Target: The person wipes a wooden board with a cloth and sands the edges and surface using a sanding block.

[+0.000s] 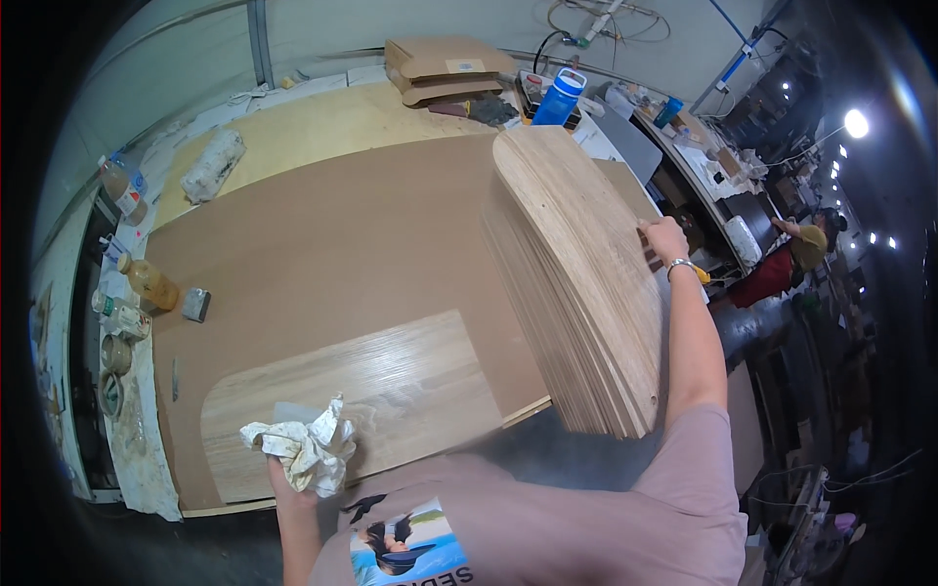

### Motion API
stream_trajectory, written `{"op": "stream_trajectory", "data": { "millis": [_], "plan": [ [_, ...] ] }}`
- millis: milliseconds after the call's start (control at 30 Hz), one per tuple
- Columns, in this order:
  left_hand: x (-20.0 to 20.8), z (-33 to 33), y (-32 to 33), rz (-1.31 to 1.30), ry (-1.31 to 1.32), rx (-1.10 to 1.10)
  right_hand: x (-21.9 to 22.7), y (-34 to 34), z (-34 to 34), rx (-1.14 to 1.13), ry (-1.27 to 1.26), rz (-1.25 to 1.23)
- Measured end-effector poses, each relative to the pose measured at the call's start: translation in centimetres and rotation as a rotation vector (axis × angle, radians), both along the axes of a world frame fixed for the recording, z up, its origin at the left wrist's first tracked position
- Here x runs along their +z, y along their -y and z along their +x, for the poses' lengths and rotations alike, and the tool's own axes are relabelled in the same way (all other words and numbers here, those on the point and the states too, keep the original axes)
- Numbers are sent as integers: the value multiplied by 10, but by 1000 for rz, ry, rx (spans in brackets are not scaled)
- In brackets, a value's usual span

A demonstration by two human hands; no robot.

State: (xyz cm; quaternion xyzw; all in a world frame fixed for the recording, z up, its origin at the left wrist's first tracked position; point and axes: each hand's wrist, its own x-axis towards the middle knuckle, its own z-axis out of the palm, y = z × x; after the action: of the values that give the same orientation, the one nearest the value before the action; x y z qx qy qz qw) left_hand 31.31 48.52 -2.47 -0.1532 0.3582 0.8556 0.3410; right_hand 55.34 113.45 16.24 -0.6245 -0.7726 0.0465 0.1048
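My left hand (282, 481) is closed round a crumpled, stained white cloth (311, 449), which hides most of its fingers. The cloth is over the near left part of a flat wood-grain panel (391, 376) with a rounded corner, lying on the brown board. To the right rises a thick stack of similar rounded panels (557, 303), with the top panel (596, 259) uppermost. My right hand (666, 240) grips the top panel's right edge with curled fingers; their tips are partly hidden.
A brown board (322, 234) covers the table. Along its left edge stand a bottle of amber liquid (149, 283), a small grey block (196, 305) and a clear bottle (122, 190). Farther back are a wrapped roll (213, 166), cardboard (445, 59) and a blue bottle (560, 98). Another person (806, 244) works at far right.
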Motion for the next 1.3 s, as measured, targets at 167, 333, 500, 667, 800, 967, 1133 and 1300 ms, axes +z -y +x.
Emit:
{"op": "stream_trajectory", "data": {
  "millis": [167, 333, 500, 667, 800, 967, 1133, 1300],
  "plan": [
    [-7, 4, 10, -47, 41, 15, -29, -21, 11, 24, 86, -2],
    [-14, 11, 31, -67, 32, 54, -27, -17, 10, 46, 100, 3],
    [-22, 15, 43, -158, 160, 65, -35, -32, 13, 68, 53, -4],
    [-35, 10, 59, -218, 94, 49, -17, -31, -1, 93, 2, -95],
    [-22, -2, 46, -250, 52, -8, 36, 2, -44, 408, -113, 189],
    [30, 9, -7, -503, -655, -251, 57, 210, -154, 1185, -300, -416],
    [50, 23, -50, -626, -994, -215, -23, 360, -193, 1687, -38, -569],
    [48, 30, -29, -716, -1064, -227, -63, 408, -207, 1741, -25, -689]
  ]
}}
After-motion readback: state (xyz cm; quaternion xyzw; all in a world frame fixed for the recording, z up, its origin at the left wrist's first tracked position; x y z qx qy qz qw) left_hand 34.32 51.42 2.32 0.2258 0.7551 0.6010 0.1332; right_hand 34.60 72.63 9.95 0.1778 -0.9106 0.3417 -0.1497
